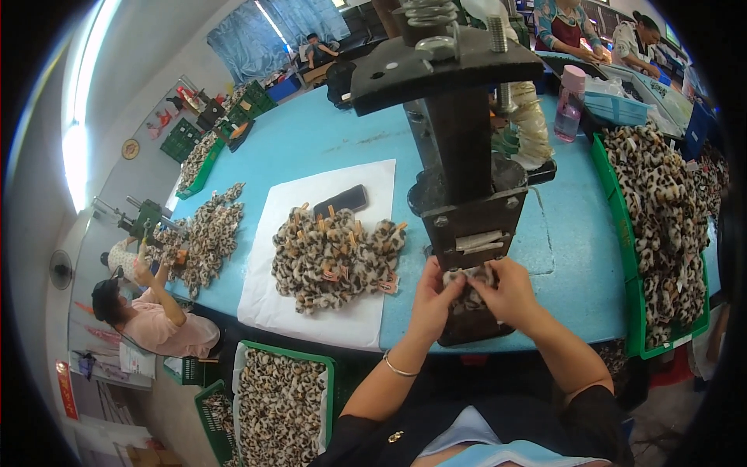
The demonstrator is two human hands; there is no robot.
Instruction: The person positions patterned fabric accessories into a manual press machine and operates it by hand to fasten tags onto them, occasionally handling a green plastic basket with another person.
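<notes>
In front of me on the blue table stands a black metal hand press (459, 148) with a spring and bolts on top. Under its head, my left hand (437, 292) and my right hand (504, 292) pinch a spotted plush piece (469, 289) from both sides, thumbs close together above the press base (473, 331). Fingers and press head cover much of this piece. To the left, a pile of spotted plush pieces (327, 261) with small orange tabs lies on a white sheet (264, 292), beside a dark phone (342, 201).
Green crates (632, 311) of spotted plush stand at the table's right edge and on the floor at lower left. A pink-capped bottle (570, 105) is behind the press at right. At left, a co-worker (156, 319) works at another press (148, 222); other people sit farther back.
</notes>
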